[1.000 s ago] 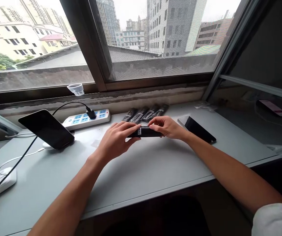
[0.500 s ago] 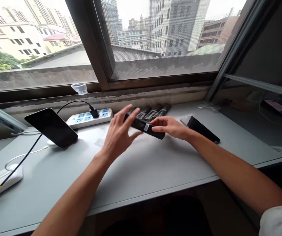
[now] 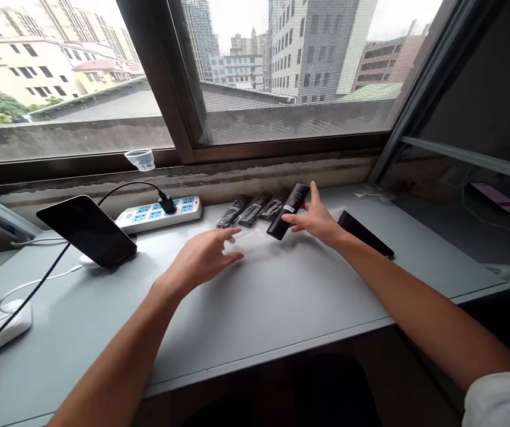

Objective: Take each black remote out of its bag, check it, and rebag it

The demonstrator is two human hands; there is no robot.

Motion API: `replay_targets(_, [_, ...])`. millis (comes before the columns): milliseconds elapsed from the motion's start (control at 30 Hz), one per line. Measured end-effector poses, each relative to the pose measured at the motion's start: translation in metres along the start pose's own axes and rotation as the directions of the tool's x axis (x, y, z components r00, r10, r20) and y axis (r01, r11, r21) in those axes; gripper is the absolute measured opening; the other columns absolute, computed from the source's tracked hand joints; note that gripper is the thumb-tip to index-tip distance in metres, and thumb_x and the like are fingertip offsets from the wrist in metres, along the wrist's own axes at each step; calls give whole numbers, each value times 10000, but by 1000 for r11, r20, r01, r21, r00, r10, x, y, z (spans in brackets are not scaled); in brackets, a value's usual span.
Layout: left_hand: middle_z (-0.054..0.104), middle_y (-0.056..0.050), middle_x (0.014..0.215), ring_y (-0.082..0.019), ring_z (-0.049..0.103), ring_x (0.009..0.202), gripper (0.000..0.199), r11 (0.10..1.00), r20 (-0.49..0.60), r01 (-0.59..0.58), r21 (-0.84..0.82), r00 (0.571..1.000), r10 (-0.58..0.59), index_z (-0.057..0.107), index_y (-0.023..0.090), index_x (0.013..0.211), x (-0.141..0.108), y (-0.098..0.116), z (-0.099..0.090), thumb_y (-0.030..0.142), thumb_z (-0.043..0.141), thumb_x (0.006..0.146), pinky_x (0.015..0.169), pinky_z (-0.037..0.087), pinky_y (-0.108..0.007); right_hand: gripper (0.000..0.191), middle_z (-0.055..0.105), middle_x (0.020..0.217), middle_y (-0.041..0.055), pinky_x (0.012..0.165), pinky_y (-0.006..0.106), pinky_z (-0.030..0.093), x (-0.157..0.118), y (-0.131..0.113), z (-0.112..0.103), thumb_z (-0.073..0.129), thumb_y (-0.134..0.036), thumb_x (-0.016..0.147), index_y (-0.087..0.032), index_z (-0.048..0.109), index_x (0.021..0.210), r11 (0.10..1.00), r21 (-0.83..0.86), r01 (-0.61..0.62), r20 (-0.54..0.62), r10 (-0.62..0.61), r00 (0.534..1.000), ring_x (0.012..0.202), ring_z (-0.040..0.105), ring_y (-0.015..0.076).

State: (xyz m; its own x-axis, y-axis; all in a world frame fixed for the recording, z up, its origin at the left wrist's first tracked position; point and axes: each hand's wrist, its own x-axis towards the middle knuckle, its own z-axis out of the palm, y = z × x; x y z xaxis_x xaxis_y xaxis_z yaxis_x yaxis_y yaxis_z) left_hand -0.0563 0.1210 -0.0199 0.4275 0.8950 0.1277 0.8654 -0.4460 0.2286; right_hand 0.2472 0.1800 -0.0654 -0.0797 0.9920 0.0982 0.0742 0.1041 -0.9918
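My right hand (image 3: pixel 311 218) grips a slim black remote control (image 3: pixel 288 212) along its right side, thumb and fingers around it. Its back with a small white label faces me, and it tilts above the desk. My left hand (image 3: pixel 206 258) holds nothing; its fingers are apart, hovering over the desk left of the remote. Behind, similar black items in clear plastic wrap (image 3: pixel 251 210) lie side by side near the wall. A thin clear plastic piece (image 3: pixel 257 237) appears to lie beneath the remote.
A black tablet (image 3: pixel 88 228) leans on a white stand at left. Behind it, a white power strip (image 3: pixel 157 214) carries a black plug (image 3: pixel 167 204). A dark phone-like slab (image 3: pixel 365 234) lies beside my right forearm. The grey desk (image 3: pixel 255 314) ends at its front edge; a window stands behind.
The remote control has turned from lying crosswise to pointing away from me, and moved right in my right hand. My left hand has drawn back from it, down and left.
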Motion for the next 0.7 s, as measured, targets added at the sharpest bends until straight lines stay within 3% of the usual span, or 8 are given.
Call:
replay_targets(133, [771,-9,1136,-252,727,955,532,1000,-24,-26,16,999,26,633,356,1437,-1,3,0,470,717,924,718,534,-321,1465,596,1444,137,878,476,701,-2,-2,3,960,-420,684,-368,-113,1681,998,53,29,-24,-28,999,1219,684,314])
replay_targets(367, [752,-43,1149,-254,731,886,610,997,-5,-21,71,1000,22,557,326,1527,-1,19,3,462,703,951,710,536,-334,1376,665,1365,101,966,481,678,-7,-11,12,979,-406,674,-357,19,1658,992,123,15,-119,0,993,1177,723,299])
replay_targets(567, [691,-85,1287,-286,709,1051,703,998,35,-33,47,999,31,436,269,1611,-3,30,4,523,638,988,800,552,-363,1384,692,1337,109,870,437,710,-15,-18,20,950,-449,702,-304,-9,1690,998,67,-12,-159,22,987,1072,760,282])
replay_targets(700, [635,-128,1360,-307,670,1157,754,993,10,-40,-115,999,41,384,232,1640,-4,31,12,620,541,1013,945,553,-410,1472,679,1361,135,919,428,684,-23,-22,31,935,-434,730,-260,-167,1689,994,110,1,-67,6,998,1099,753,285])
